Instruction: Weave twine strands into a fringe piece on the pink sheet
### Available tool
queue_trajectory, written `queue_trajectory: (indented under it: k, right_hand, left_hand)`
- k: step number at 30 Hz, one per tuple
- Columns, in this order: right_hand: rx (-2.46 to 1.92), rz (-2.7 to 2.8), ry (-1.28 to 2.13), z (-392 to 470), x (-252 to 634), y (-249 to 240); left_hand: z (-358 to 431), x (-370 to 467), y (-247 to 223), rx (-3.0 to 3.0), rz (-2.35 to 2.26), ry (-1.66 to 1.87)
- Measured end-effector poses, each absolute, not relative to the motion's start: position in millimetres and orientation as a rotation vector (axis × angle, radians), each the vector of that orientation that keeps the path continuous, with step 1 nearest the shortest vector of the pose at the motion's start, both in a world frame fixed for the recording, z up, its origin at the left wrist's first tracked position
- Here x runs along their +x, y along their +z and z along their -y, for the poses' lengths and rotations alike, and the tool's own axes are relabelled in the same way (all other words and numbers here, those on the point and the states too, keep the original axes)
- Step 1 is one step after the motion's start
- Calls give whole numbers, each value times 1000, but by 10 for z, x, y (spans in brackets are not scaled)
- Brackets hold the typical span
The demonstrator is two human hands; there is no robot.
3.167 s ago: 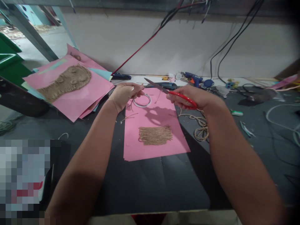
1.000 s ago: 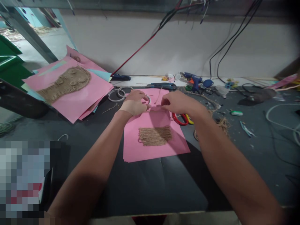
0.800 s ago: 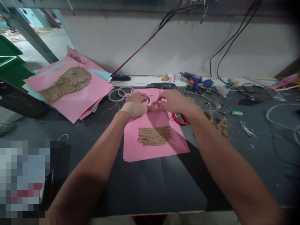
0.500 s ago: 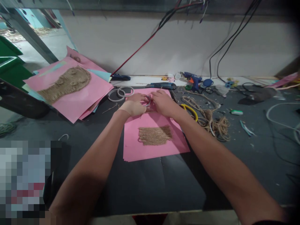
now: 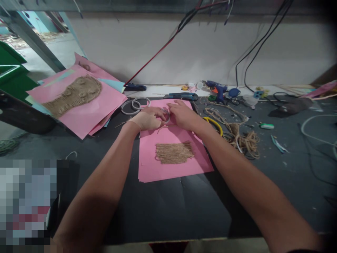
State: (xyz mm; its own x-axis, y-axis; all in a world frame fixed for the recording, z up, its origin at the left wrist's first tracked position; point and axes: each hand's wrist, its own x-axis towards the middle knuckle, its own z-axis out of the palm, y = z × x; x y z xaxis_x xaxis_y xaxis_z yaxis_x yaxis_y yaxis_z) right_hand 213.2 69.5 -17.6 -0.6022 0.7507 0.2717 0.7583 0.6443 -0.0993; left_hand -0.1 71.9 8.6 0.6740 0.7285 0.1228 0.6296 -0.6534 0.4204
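Note:
My left hand (image 5: 149,118) is closed, its thumb and fingers pinching a small grey ring (image 5: 168,116) over the upper part of a pink sheet of paper (image 5: 150,172). Beside it, my right hand (image 5: 181,114) bends its fingers down at the ring's right side; its fingertips are partly hidden, and what they grip I cannot make out. A panel of brown twine rows (image 5: 174,153) lies on the sheet below both hands. A short loose strand of twine (image 5: 162,128) sits just under the ring.
Two grey rings (image 5: 140,103) lie left of the sheet. Pink sheets with a twine shape (image 5: 76,121) are stacked further left. Yellow-handled scissors (image 5: 216,125) and a twine bundle (image 5: 244,142) lie on the right. A utility knife (image 5: 181,96) and blue glue gun (image 5: 219,90) are behind.
My left hand has shifted slightly left, and its wrist has turned a little. My right hand has stayed nearly in place. The twine panel and sheet look unchanged.

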Motion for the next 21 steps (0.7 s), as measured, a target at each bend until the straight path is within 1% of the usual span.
queue_trajectory:
  k: [6,11,16,21]
  right_hand:
    - [-1199,2652,45,-686,2175,-73]
    - [-1160,2732,17,-748,2214,-22]
    - [-1183,2678,87,-708,2246,111]
    - [-1173,2559,170,-516,2229,454]
  left_hand:
    - [-658,1,174,2476,-1091,370]
    - [-665,8,143,2462,-1084,406]
    - [-718,12,57,2459,-1267,555]
    - [-730,16,107,2539,-1178,746]
